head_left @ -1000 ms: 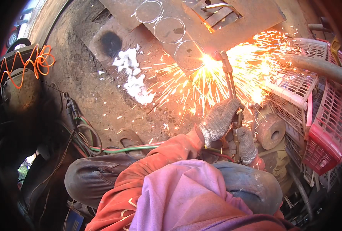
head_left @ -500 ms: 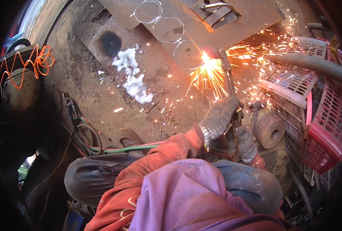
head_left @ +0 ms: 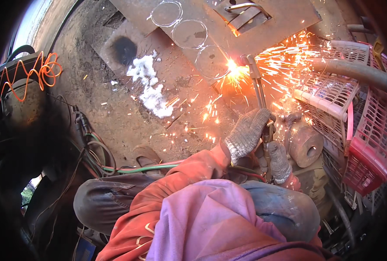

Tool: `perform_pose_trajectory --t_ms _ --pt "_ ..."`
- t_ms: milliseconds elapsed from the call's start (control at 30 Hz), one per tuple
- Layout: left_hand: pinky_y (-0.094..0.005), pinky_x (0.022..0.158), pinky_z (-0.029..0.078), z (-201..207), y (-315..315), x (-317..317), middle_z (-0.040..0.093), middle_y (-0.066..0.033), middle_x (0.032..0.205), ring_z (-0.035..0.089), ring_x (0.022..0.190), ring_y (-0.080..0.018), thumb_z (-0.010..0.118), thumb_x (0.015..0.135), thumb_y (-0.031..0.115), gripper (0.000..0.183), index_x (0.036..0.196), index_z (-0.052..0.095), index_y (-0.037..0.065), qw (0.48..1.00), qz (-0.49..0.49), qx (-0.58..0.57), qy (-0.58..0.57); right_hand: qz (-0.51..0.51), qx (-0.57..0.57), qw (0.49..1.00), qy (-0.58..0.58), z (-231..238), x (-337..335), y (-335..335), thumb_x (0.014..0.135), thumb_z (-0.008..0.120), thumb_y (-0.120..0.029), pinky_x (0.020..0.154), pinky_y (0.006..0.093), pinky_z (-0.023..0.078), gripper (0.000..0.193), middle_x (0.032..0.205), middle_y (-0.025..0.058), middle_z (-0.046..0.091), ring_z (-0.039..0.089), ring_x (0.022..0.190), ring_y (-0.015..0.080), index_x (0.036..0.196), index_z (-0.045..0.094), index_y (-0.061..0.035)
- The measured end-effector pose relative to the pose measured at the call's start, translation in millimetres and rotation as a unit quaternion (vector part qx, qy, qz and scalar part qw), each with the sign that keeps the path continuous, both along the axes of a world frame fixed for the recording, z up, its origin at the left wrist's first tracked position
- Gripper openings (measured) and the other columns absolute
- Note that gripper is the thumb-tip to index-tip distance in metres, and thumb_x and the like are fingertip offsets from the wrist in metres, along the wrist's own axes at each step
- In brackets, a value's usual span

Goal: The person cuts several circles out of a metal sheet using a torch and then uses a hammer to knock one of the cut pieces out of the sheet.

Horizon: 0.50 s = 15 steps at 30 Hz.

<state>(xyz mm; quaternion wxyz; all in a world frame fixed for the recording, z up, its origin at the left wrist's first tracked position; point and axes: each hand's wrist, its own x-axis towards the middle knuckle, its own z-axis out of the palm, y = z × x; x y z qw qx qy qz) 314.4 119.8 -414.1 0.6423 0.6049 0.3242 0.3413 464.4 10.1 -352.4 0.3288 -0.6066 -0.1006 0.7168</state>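
Closing the gloved right hand around the rear of the torch, with fingers bent, partly hidden. Curling the gloved left hand over it further forward; being unable to tell how tightly. Holding the torch head near the right edge of the nearest white circle on the steel plate, throwing sparks toward the pink crate. Probably doing best by bracing with the left, creeping evenly along the circle, keeping both hands clear of sparks.
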Motion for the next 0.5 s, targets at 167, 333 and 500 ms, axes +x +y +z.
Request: perform_pose_trajectory --t_ms 167,333,500 --pt "-0.0355 0.073 0.056 -4 -5 3 0.068 -0.0133 0.094 0.069 0.084 -0.0247 0.052 0.101 0.023 0.029 0.114 0.059 -0.002 0.993 -0.013 -0.112 -0.04 0.009 -0.001 0.999 -0.037 -1 -2 0 0.096 0.059 -0.045 0.041 0.0226 0.041 0.04 0.068 0.002 0.059 0.053 0.05 0.0085 0.093 0.063 -0.0053" --pt "-0.0361 0.073 0.056 -2 -2 2 0.068 -0.0134 0.093 0.069 0.084 -0.0247 0.051 0.101 0.023 0.03 0.115 0.059 -0.002 1.0 0.015 0.009 0.014 0.003 -0.033 0.998 -0.05 3 -4 1 0.094 0.06 -0.048 0.039 0.0222 0.04 0.043 0.067 0.0021 0.058 0.051 0.049 0.0086 0.093 0.062 -0.0052" --pt "-0.0349 0.074 0.056 -5 1 1 0.068 -0.013 0.094 0.069 0.085 -0.0233 0.05 0.102 0.025 0.031 0.114 0.06 -0.002 0.982 0.041 0.168 0.08 0.013 0.02 0.999 -0.047 2 -6 6 0.096 0.057 -0.05 0.038 0.0226 0.039 0.047 0.064 0.0025 0.057 0.049 0.046 0.0089 0.092 0.062 -0.0035"
